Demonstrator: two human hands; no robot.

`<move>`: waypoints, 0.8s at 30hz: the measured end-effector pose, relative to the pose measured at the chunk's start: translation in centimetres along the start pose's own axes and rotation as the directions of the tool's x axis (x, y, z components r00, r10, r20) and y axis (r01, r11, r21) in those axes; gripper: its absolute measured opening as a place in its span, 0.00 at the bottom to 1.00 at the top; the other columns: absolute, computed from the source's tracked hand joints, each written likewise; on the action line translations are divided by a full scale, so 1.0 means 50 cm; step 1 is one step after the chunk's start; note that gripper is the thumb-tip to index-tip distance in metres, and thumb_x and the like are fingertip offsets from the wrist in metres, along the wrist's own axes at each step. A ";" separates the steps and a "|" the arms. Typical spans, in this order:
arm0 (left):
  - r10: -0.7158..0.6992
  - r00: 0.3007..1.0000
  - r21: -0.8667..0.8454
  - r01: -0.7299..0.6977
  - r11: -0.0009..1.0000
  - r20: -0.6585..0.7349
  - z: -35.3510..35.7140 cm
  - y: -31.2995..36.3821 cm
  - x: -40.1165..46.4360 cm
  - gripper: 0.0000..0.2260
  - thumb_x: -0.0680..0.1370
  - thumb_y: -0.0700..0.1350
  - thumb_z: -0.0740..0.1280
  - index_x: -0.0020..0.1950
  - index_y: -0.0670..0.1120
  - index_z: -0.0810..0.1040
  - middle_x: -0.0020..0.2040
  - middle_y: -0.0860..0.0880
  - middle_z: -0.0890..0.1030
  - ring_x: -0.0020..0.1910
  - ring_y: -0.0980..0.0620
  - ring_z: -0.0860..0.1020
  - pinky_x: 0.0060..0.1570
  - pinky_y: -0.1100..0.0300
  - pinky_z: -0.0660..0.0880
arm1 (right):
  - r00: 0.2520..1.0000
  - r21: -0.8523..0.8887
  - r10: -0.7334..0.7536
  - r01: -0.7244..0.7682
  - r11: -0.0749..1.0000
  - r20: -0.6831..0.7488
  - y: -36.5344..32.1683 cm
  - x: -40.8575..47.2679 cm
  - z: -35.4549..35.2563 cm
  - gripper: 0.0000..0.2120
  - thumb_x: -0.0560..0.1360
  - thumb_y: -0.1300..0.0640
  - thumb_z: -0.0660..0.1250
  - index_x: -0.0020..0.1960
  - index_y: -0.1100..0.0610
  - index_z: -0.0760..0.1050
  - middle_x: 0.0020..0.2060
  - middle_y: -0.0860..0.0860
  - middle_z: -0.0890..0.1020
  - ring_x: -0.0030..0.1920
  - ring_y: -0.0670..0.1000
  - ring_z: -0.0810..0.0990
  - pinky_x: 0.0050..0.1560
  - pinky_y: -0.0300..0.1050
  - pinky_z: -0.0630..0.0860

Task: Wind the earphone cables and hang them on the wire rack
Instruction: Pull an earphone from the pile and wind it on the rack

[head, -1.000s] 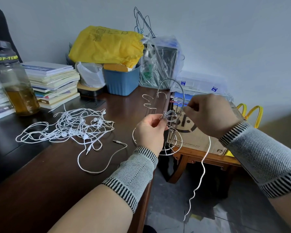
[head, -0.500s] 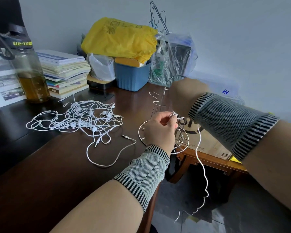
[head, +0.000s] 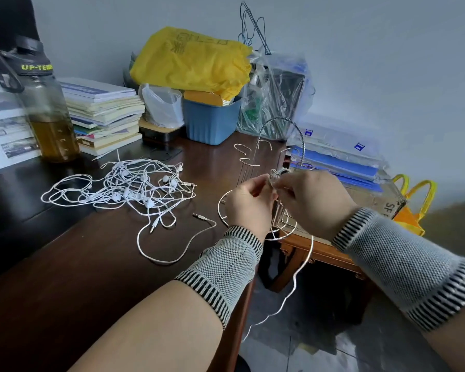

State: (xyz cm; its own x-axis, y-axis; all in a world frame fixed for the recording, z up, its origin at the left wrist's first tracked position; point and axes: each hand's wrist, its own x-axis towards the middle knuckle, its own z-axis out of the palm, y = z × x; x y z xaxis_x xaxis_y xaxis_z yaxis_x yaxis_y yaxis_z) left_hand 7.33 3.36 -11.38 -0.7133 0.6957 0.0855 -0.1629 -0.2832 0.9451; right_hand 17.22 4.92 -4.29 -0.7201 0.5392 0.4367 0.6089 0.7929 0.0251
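Note:
My left hand point(head: 249, 204) and my right hand point(head: 310, 200) meet above the table's right edge, both pinching a small white coil of an earphone cable point(head: 275, 177). Its loose tail point(head: 297, 277) hangs down past the table edge toward the floor. Directly behind my hands stands the wire rack point(head: 277, 138), silver, with curved hooks and a round base ring. A tangled pile of white earphones point(head: 134, 187) lies on the dark wooden table point(head: 65, 264) to the left, one plug end point(head: 200, 216) trailing toward my left hand.
At the back stand a bottle of amber liquid point(head: 47, 114), a stack of books point(head: 105, 116), a blue bin point(head: 211, 120) under a yellow bag point(head: 191, 60), and clear plastic bags. To the right a lower wooden stand carries a cardboard box point(head: 371, 200) and blue folders; yellow bag handles beyond.
My right hand has swung back from the far side of my left hand to the near right, again pinching the coil. The hanging tail has shortened. The camera has shifted.

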 end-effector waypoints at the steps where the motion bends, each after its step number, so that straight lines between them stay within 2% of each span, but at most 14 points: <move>1: 0.008 1.000 0.020 -0.009 1.000 0.006 -0.002 -0.003 0.002 0.06 0.78 0.39 0.69 0.54 0.43 0.83 0.37 0.50 0.83 0.28 0.60 0.77 0.34 0.64 0.73 | 1.000 0.062 0.008 -0.006 0.998 -0.030 0.012 -0.006 0.007 0.10 0.78 0.56 0.62 0.48 0.53 0.82 0.38 0.52 0.84 0.39 0.55 0.81 0.39 0.45 0.74; 3: 0.052 0.999 0.127 -0.052 0.991 0.002 -0.004 -0.007 0.000 0.07 0.78 0.42 0.70 0.55 0.47 0.84 0.40 0.48 0.84 0.28 0.58 0.75 0.34 0.61 0.74 | 0.995 0.193 0.085 -0.075 0.978 -0.045 0.029 -0.011 0.013 0.09 0.78 0.57 0.64 0.48 0.52 0.83 0.35 0.49 0.83 0.37 0.52 0.80 0.37 0.41 0.74; 5: 0.105 0.994 0.209 -0.100 0.973 -0.010 -0.008 -0.007 0.000 0.09 0.78 0.43 0.70 0.57 0.48 0.84 0.44 0.48 0.86 0.30 0.57 0.76 0.38 0.60 0.76 | 0.978 0.307 0.207 -0.198 0.931 0.004 0.039 -0.008 0.016 0.08 0.78 0.56 0.65 0.49 0.53 0.84 0.31 0.44 0.79 0.31 0.46 0.77 0.31 0.32 0.70; 6: 0.128 0.992 0.230 -0.122 0.966 -0.013 -0.009 -0.005 -0.001 0.10 0.77 0.43 0.70 0.58 0.47 0.84 0.45 0.49 0.86 0.33 0.57 0.78 0.40 0.60 0.78 | 0.961 0.377 0.274 -0.267 0.887 0.036 0.043 -0.006 0.019 0.07 0.78 0.56 0.66 0.48 0.54 0.84 0.29 0.43 0.78 0.28 0.44 0.75 0.29 0.31 0.69; 8: 0.150 0.989 0.264 -0.143 0.954 -0.005 -0.008 -0.001 -0.004 0.10 0.77 0.44 0.70 0.58 0.47 0.83 0.44 0.51 0.86 0.35 0.58 0.80 0.42 0.60 0.79 | 0.918 0.508 0.386 -0.378 0.774 0.096 0.050 -0.002 0.027 0.06 0.76 0.55 0.68 0.45 0.55 0.83 0.29 0.47 0.79 0.26 0.44 0.73 0.32 0.40 0.75; 10: 0.157 0.987 0.270 -0.154 0.950 0.009 -0.007 0.000 -0.006 0.10 0.77 0.44 0.70 0.58 0.47 0.84 0.43 0.52 0.86 0.35 0.58 0.81 0.41 0.60 0.80 | 0.874 0.576 0.466 -0.452 0.681 0.135 0.051 0.001 0.034 0.06 0.74 0.55 0.71 0.42 0.56 0.83 0.30 0.52 0.81 0.30 0.49 0.75 0.38 0.49 0.79; 13: 0.153 0.988 0.277 -0.153 0.949 0.022 -0.008 -0.002 -0.003 0.09 0.77 0.44 0.70 0.56 0.47 0.84 0.41 0.52 0.86 0.37 0.58 0.83 0.41 0.60 0.81 | 0.847 0.674 0.513 -0.461 0.577 0.139 0.047 0.006 0.046 0.05 0.73 0.59 0.71 0.38 0.54 0.82 0.27 0.48 0.80 0.30 0.51 0.75 0.40 0.54 0.80; 16: 0.148 0.989 0.273 -0.147 0.951 0.016 -0.009 -0.006 0.003 0.08 0.76 0.44 0.71 0.55 0.48 0.85 0.42 0.52 0.86 0.39 0.53 0.84 0.42 0.55 0.82 | 0.861 0.678 0.496 -0.433 0.594 0.115 0.046 0.010 0.053 0.05 0.74 0.61 0.70 0.42 0.55 0.82 0.19 0.41 0.74 0.23 0.44 0.68 0.30 0.43 0.72; 18: 0.142 0.990 0.257 -0.141 0.956 0.017 -0.009 -0.004 0.000 0.08 0.77 0.43 0.70 0.55 0.48 0.85 0.43 0.52 0.86 0.38 0.53 0.84 0.38 0.57 0.80 | 0.864 0.680 0.490 -0.428 0.595 0.115 0.048 0.012 0.052 0.03 0.74 0.61 0.70 0.43 0.57 0.83 0.19 0.42 0.74 0.21 0.43 0.67 0.28 0.40 0.69; 20: 0.130 0.991 0.258 -0.133 0.957 0.030 -0.009 -0.004 -0.003 0.09 0.77 0.43 0.70 0.56 0.48 0.84 0.43 0.52 0.85 0.37 0.54 0.84 0.34 0.59 0.77 | 0.858 0.687 0.497 -0.440 0.579 0.130 0.050 0.014 0.051 0.03 0.73 0.60 0.71 0.42 0.56 0.83 0.24 0.46 0.77 0.24 0.46 0.70 0.31 0.45 0.73; 22: 0.136 0.990 0.274 -0.141 0.951 0.039 -0.009 -0.007 -0.004 0.09 0.77 0.44 0.70 0.57 0.48 0.84 0.43 0.51 0.85 0.35 0.53 0.82 0.35 0.59 0.77 | 0.839 0.666 0.532 -0.460 0.588 0.110 0.049 0.015 0.054 0.06 0.72 0.58 0.72 0.37 0.53 0.81 0.28 0.50 0.80 0.29 0.50 0.75 0.37 0.48 0.77; 24: 0.153 0.988 0.285 -0.157 0.945 0.036 -0.009 -0.006 -0.003 0.09 0.77 0.45 0.70 0.56 0.48 0.84 0.42 0.50 0.85 0.33 0.53 0.81 0.36 0.59 0.78 | 0.820 0.628 0.571 -0.460 0.627 0.030 0.044 0.012 0.059 0.08 0.72 0.57 0.72 0.35 0.51 0.78 0.29 0.49 0.80 0.30 0.49 0.77 0.36 0.45 0.77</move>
State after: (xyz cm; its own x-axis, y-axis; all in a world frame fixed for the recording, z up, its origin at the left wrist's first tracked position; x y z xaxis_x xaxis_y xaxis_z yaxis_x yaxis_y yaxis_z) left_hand 7.18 3.07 -11.84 -0.7046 0.6677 0.2402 0.1524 -0.1883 0.9702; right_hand 17.12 7.84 -6.64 -0.2529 0.9037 0.3454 0.5045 0.4278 -0.7500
